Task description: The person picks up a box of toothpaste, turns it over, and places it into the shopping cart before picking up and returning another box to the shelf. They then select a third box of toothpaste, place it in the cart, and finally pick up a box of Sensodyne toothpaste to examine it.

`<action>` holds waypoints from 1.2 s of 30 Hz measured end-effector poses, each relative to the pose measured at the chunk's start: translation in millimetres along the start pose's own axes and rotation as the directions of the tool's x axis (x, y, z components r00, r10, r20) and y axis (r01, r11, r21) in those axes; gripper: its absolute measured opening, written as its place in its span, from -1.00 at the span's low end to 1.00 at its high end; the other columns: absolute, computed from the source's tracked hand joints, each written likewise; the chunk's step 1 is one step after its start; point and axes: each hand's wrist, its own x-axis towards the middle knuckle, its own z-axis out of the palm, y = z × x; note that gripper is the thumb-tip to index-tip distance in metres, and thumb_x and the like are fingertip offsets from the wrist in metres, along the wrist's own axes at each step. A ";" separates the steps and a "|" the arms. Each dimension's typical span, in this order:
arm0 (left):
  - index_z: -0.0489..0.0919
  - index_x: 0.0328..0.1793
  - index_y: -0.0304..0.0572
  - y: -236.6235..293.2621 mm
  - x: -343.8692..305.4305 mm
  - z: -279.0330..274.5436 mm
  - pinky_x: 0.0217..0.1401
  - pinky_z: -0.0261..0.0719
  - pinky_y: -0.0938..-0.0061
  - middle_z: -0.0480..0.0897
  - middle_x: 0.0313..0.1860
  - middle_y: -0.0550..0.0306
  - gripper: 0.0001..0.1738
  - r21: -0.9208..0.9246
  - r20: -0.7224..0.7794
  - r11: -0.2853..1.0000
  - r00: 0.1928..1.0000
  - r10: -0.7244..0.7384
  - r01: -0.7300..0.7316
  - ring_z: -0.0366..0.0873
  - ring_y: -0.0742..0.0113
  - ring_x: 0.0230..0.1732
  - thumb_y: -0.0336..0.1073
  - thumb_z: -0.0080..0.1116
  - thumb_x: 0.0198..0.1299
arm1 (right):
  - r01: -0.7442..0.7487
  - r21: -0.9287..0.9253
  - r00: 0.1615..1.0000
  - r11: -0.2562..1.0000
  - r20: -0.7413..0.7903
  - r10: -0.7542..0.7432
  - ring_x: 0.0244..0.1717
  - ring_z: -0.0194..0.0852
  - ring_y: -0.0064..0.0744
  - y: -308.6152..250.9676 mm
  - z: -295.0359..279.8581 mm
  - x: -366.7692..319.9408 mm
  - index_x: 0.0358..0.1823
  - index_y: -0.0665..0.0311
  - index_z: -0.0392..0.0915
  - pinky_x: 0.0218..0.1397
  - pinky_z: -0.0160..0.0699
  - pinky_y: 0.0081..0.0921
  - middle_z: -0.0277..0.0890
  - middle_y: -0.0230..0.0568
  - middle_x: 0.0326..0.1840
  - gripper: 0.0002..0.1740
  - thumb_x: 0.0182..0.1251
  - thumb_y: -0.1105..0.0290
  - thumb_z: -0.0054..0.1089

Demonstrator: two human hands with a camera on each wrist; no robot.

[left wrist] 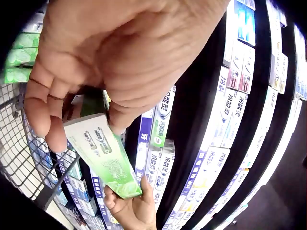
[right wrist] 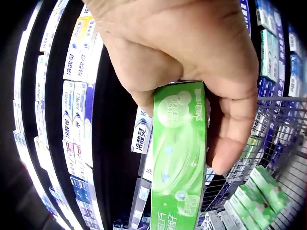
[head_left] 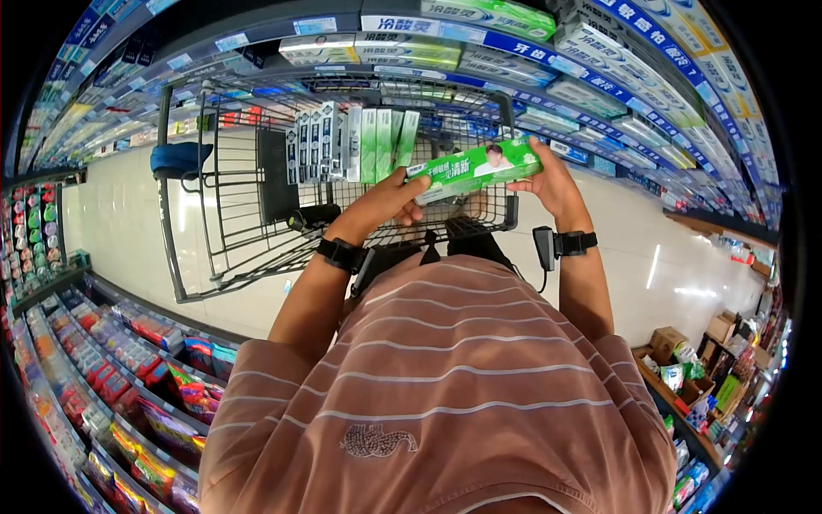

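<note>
A long green and white toothpaste box (head_left: 467, 176) is held level above the shopping cart, one end in each hand. At its left end, my left hand (head_left: 377, 204) pinches it between thumb and fingers. My right hand (head_left: 555, 184) grips the other end, thumb along the far edge. The right wrist view shows the green printed face of the toothpaste box (right wrist: 178, 143) under the right hand (right wrist: 192, 48). From the left wrist, a white-and-green side of the toothpaste box (left wrist: 103, 153) runs from the left hand (left wrist: 129, 57) to the right fingers.
Inside the wire cart (head_left: 227, 214), green boxes (head_left: 377, 141) stand in a row beside white and dark boxes (head_left: 317, 141). Shelves of toothpaste boxes (head_left: 411, 51) curve along the far side. Packed shelves (head_left: 128, 377) stand behind on the left; cardboard boxes (head_left: 666, 343) are at right.
</note>
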 end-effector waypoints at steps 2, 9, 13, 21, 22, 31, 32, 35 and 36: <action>0.16 0.47 -0.70 -11.4 0.3 -6.7 -0.29 0.64 0.61 0.65 -0.17 -0.04 0.02 0.005 0.029 1.000 0.999 0.016 -0.016 0.68 0.42 -0.28 0.25 0.14 0.39 | -0.001 -0.020 0.999 1.000 0.032 0.002 -0.07 0.72 -0.24 7.6 0.2 2.0 0.25 0.32 0.41 -0.17 0.85 -0.25 0.62 -0.07 0.08 -0.45 0.54 -0.02 0.10; 0.29 0.34 -0.65 -34.8 -13.0 -17.8 -0.29 0.65 0.60 0.65 -0.15 -0.05 -0.05 0.032 0.019 0.998 0.998 0.060 -0.060 0.70 0.41 -0.25 0.29 0.15 0.37 | -0.050 -0.125 0.997 0.991 0.048 0.057 0.09 0.68 -0.13 16.1 18.9 1.6 0.46 0.40 0.16 -0.07 0.87 -0.20 0.50 0.04 0.22 -0.26 0.50 0.08 0.20; 0.00 0.54 -0.76 -51.8 -14.1 -24.8 -0.29 0.68 0.58 0.61 0.10 -0.23 0.14 -0.015 0.045 1.000 0.999 0.015 -0.014 0.72 0.36 -0.17 0.27 0.16 0.37 | -0.086 -0.167 0.992 0.982 0.078 0.100 0.05 0.71 -0.10 12.7 34.8 -2.6 0.56 0.46 -0.02 -0.08 0.87 -0.21 0.48 0.09 0.24 -0.12 0.49 0.08 0.22; 0.15 0.53 -0.60 -71.8 -28.0 -33.8 -0.30 0.67 0.57 0.64 0.05 -0.13 0.03 -0.055 0.053 0.998 0.998 0.045 -0.042 0.70 0.38 -0.21 0.28 0.13 0.37 | -0.128 -0.220 0.984 0.967 0.093 0.151 0.02 0.72 -0.03 23.9 50.7 2.0 0.61 0.53 -0.20 -0.07 0.87 -0.27 0.46 0.18 0.25 0.03 0.45 0.08 0.26; 0.18 0.51 -0.58 -71.9 -31.5 -34.0 -0.30 0.67 0.57 0.64 0.03 -0.11 0.02 -0.063 0.046 0.997 0.997 0.055 -0.052 0.70 0.39 -0.21 0.30 0.13 0.37 | -0.132 -0.210 0.984 0.969 0.088 0.153 0.02 0.72 -0.01 27.4 50.6 5.0 0.62 0.56 -0.36 -0.07 0.87 -0.24 0.42 0.23 0.29 0.13 0.45 0.08 0.28; 0.24 0.51 -0.42 -83.4 -40.9 -39.2 -0.29 0.66 0.52 0.63 0.03 -0.09 -0.03 -0.117 -0.030 0.992 0.999 0.039 -0.042 0.69 0.37 -0.26 0.31 0.15 0.32 | -0.143 -0.246 0.975 0.959 0.133 0.180 0.01 0.72 0.03 24.2 66.4 8.1 0.62 0.55 -0.48 -0.04 0.85 -0.20 0.34 0.29 0.37 0.19 0.45 0.08 0.27; 0.24 0.51 -0.42 -84.2 -41.6 -38.9 -0.29 0.66 0.52 0.63 0.02 -0.08 -0.02 -0.127 -0.036 0.991 0.999 0.035 -0.039 0.69 0.37 -0.26 0.31 0.16 0.32 | -0.149 -0.255 0.976 0.955 0.117 0.184 0.00 0.72 0.03 24.2 67.8 7.9 0.62 0.55 -0.50 -0.04 0.85 -0.20 0.34 0.30 0.36 0.20 0.45 0.08 0.28; 0.19 0.51 -0.59 -81.7 -47.6 -38.7 -0.31 0.64 0.60 0.66 -0.02 -0.05 0.11 -0.119 -0.053 0.991 0.997 0.049 -0.055 0.68 0.42 -0.22 0.37 0.19 0.27 | -0.157 -0.269 0.978 0.950 0.093 0.188 -0.01 0.72 0.02 25.3 71.3 9.7 0.62 0.55 -0.53 -0.07 0.84 -0.22 0.34 0.32 0.36 0.22 0.45 0.08 0.28; 0.19 0.51 -0.58 -80.5 -49.7 -39.0 -0.31 0.63 0.60 0.67 -0.02 -0.05 0.11 -0.116 -0.054 0.992 0.997 0.049 -0.055 0.67 0.42 -0.22 0.37 0.19 0.27 | -0.154 -0.266 0.977 0.952 0.100 0.186 -0.01 0.72 0.01 25.5 72.2 9.9 0.62 0.56 -0.53 -0.07 0.84 -0.22 0.34 0.33 0.35 0.22 0.45 0.08 0.29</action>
